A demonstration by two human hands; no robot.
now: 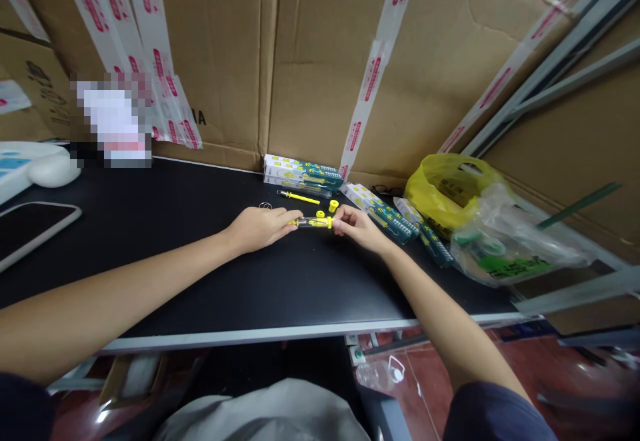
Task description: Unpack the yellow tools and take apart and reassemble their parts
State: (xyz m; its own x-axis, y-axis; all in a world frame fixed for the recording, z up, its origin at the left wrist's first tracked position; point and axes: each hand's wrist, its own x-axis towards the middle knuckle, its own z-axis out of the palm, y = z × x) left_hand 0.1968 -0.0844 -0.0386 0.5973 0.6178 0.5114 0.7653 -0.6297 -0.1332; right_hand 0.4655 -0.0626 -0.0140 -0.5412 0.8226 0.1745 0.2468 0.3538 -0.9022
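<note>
A big brown cardboard wall [325, 81] stands at the back of the black table [280, 288], and I guess it stops small things from rolling off behind. A yellow bag [445, 194] sits toward the right end, with a see-through bag [520, 234] just in front of it. Maybe they are there to stay out of the arms' way. A stack of thin boxes [300, 169] lies along the wall, and more boxes [383, 213] lie slanted between it and the bags, near enough to reach.

The left hand [263, 229] has its fingers closed around one end of a little clear tube [307, 222]. The right hand [363, 229] pinches the yellow tip at the other end with thumb and finger. Held from both sides just over the table, the tube looks level and likely can't wobble.

Just behind the hands are a thin yellow stick [303, 198] and a small yellow cap [333, 206], close by so they are easy to grab, I think. Some tiny metal rings [265, 206] lie behind the left hand.
</note>
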